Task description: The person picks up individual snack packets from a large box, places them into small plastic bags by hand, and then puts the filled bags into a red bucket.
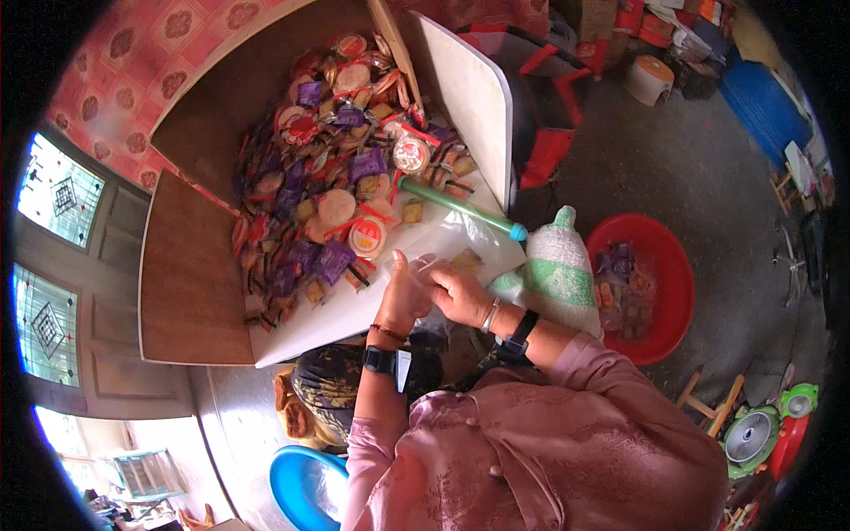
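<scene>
At the near edge of a white board (pixel 319 318) my left hand (pixel 404 299) and my right hand (pixel 458 295) meet, the fingers of both close together around part of something clear, perhaps a plastic bag; the grip itself is hard to see. Just beyond them a clear plastic bag (pixel 458 232) lies on the board with a small yellowish packet (pixel 467 260) at it. Across that bag lies a green tube with a blue cap (pixel 465 208). Left of and beyond my hands is a large heap of wrapped snacks, with purple packets (pixel 334 261) and round packs (pixel 366 237) among them.
Wooden panels (pixel 192 279) and an upright white panel (pixel 465 93) flank the heap. A green and white towel (pixel 558 279) is beside my right forearm. Farther right, a red basin (pixel 680 292) holds packets on the floor. A blue basin (pixel 292 491) is at the lower left.
</scene>
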Action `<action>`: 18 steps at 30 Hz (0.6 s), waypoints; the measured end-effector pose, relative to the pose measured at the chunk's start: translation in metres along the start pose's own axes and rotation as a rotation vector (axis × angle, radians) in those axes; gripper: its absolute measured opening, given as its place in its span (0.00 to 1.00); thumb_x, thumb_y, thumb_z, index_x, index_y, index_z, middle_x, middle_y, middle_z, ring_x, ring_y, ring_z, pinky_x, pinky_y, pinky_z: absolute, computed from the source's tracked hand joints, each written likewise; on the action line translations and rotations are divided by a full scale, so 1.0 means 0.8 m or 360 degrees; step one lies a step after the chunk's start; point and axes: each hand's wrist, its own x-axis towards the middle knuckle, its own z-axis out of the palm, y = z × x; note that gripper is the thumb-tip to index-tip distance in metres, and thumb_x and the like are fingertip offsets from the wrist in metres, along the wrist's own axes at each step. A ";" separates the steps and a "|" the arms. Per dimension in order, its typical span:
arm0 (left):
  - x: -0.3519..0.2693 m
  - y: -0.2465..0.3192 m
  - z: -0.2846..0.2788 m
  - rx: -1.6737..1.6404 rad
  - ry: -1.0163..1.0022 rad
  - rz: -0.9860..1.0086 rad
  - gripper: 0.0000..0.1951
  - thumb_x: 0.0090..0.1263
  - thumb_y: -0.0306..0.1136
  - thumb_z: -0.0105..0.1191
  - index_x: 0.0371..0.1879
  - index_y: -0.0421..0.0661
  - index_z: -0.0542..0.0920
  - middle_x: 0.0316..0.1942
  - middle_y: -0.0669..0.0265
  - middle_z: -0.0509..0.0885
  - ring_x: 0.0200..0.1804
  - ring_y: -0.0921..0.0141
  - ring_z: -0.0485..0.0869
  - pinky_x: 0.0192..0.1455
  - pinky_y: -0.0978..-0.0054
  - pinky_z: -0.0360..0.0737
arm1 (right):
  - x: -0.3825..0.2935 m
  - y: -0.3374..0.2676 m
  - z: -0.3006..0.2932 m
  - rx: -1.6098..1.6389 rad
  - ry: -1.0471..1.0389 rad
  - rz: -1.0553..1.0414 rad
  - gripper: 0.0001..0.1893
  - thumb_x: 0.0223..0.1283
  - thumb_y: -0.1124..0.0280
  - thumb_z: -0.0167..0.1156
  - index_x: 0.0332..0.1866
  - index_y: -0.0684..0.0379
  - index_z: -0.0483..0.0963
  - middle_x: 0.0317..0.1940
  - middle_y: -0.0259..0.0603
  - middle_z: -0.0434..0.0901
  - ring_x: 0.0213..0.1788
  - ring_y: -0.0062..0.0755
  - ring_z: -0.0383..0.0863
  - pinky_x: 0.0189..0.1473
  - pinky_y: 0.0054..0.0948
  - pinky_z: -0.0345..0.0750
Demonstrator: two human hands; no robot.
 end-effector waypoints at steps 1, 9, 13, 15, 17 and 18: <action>0.000 0.000 0.002 0.0108 0.0007 0.0051 0.45 0.72 0.72 0.27 0.67 0.40 0.66 0.53 0.66 0.82 0.24 0.80 0.70 0.19 0.83 0.58 | 0.000 -0.006 0.000 -0.0101 -0.0028 0.0104 0.06 0.61 0.75 0.60 0.42 0.62 0.76 0.40 0.48 0.82 0.44 0.53 0.81 0.46 0.39 0.78; 0.018 -0.026 -0.017 -0.0255 -0.0148 -0.0141 0.38 0.75 0.67 0.34 0.64 0.42 0.72 0.44 0.69 0.84 0.22 0.80 0.69 0.20 0.81 0.61 | 0.001 0.004 0.001 -0.0219 -0.0009 0.0095 0.07 0.58 0.78 0.57 0.42 0.62 0.75 0.37 0.50 0.80 0.40 0.58 0.79 0.45 0.45 0.76; -0.007 -0.020 -0.027 0.0521 0.0483 0.0175 0.18 0.73 0.45 0.53 0.47 0.40 0.81 0.29 0.67 0.84 0.26 0.78 0.78 0.25 0.76 0.73 | -0.003 0.008 -0.009 -0.0471 -0.0039 0.0168 0.03 0.60 0.76 0.60 0.36 0.62 0.73 0.32 0.49 0.79 0.36 0.55 0.80 0.39 0.42 0.76; 0.005 -0.062 -0.074 0.1158 0.1040 0.0688 0.11 0.65 0.35 0.60 0.42 0.42 0.81 0.30 0.60 0.85 0.32 0.64 0.83 0.35 0.68 0.78 | -0.001 0.005 -0.002 -0.0446 -0.0048 0.0165 0.04 0.60 0.76 0.61 0.34 0.62 0.72 0.31 0.50 0.78 0.36 0.54 0.79 0.38 0.42 0.75; 0.011 -0.073 -0.098 0.1379 0.1358 0.0810 0.14 0.60 0.32 0.62 0.44 0.45 0.80 0.35 0.59 0.83 0.43 0.58 0.81 0.46 0.62 0.77 | -0.001 0.008 -0.002 -0.0454 -0.0014 0.0103 0.04 0.60 0.76 0.60 0.32 0.63 0.73 0.29 0.47 0.76 0.34 0.49 0.78 0.37 0.38 0.74; 0.010 -0.068 -0.100 0.1378 0.1367 0.0810 0.14 0.60 0.32 0.62 0.44 0.45 0.80 0.35 0.59 0.83 0.43 0.58 0.81 0.46 0.62 0.77 | 0.000 0.006 -0.002 -0.0451 -0.0021 0.0098 0.04 0.60 0.76 0.60 0.32 0.63 0.73 0.29 0.47 0.76 0.34 0.49 0.78 0.37 0.38 0.74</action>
